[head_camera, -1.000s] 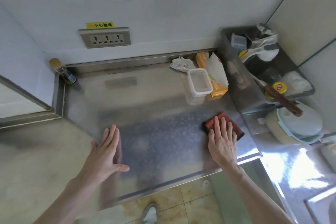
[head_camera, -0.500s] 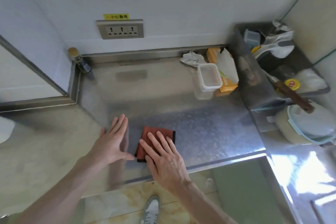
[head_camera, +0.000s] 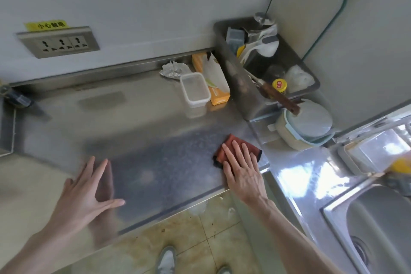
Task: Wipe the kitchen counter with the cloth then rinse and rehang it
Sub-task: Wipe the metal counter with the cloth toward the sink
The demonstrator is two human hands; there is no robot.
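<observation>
The cloth [head_camera: 234, 138], rust-red with a dark edge, lies flat under your right hand [head_camera: 242, 171]. The fingers are straight and press down on it rather than gripping it. You look to be mid-wipe, so rinsing and rehanging are not yet begun.

The kitchen counter [head_camera: 155, 140] runs from that hand across to your left hand [head_camera: 86, 196]. The left hand is spread flat near the front edge and holds nothing. I cannot tell whether it rests on the steel or hovers just over it.

The cloth sits at the counter's right front corner. The next stroke likely wants firm pressure drawn back toward your left hand. After that comes the rear strip beyond your fingertips, where things may need lifting aside.

The sink [head_camera: 378, 218] lies outward of your right wrist, ready for the rinse. No hook or rail for rehanging shows.

Beyond your right fingertips stands a steel rack [head_camera: 235, 87]. It holds white ladles [head_camera: 264, 44], a wooden-handled knife [head_camera: 280, 98] and a yellow-lidded jar [head_camera: 279, 85]. Just beside the rack, nearer your hand, is a lidded bowl [head_camera: 309, 122], its contents hidden.

Further toward your left hand sits an orange box [head_camera: 219, 97] with a white sheet sticking out. A clear tub [head_camera: 195, 90] touching it looks empty. Crumpled foil [head_camera: 174, 70] lies behind the tub.
</observation>
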